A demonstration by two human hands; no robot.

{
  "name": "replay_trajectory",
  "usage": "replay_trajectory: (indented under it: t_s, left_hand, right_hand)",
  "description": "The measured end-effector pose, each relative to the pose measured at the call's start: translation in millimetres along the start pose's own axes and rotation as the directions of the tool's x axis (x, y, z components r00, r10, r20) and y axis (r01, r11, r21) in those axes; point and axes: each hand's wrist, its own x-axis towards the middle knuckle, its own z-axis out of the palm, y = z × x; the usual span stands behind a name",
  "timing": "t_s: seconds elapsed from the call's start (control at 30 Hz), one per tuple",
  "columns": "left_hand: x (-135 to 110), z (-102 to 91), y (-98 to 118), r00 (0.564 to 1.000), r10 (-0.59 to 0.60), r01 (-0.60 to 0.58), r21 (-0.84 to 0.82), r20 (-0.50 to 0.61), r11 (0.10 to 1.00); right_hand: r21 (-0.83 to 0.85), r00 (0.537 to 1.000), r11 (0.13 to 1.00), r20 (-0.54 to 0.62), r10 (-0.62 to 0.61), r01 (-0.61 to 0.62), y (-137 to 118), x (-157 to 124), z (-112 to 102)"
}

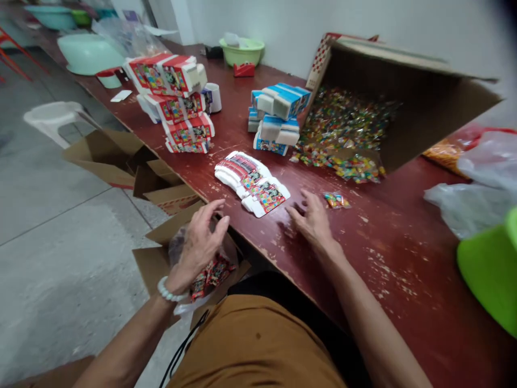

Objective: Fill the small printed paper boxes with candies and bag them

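Note:
My left hand (204,235) hovers near the table's front edge, fingers apart with nothing in them. Under it stands an open carton (151,269) lined with a plastic bag, and small filled red packs (214,277) lie inside. My right hand (311,218) is over the tabletop, thumb and fingers spread, holding nothing. Just beyond, between the two hands, flattened printed red-and-white boxes (269,196) lie fanned in an overlapping row. A little right of my right hand is a small clear packet of colourful candies (336,200).
A large tipped carton (436,108) spills many candy packets (351,124) onto the red table (388,237). Bundled red boxes (173,75) and blue boxes (278,102) are stacked at the back. A green container (488,264) and plastic bags (464,205) sit at right; a white stool (56,116) stands left.

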Motion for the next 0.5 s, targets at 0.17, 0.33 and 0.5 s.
replay_trajectory:
  t_s: [0.17,0.33,0.5]
  left_hand:
    - [46,54.0,35,0.957,0.268,-0.291,0.437,0.114,0.851]
    - [58,74.5,27,0.958,0.207,-0.285,0.623,0.196,0.728]
    - [55,67.8,30,0.962,0.203,-0.274,0.601,0.185,0.75]
  right_hand:
    - [-0.205,0.985,0.968,0.054,0.161,-0.147,-18,26,29]
    - [-0.137,0.974,0.966,0.022,0.226,-0.221,-21,26,37]
    - [0.471,0.933,0.847,-0.119,0.339,-0.248,-12,28,31]
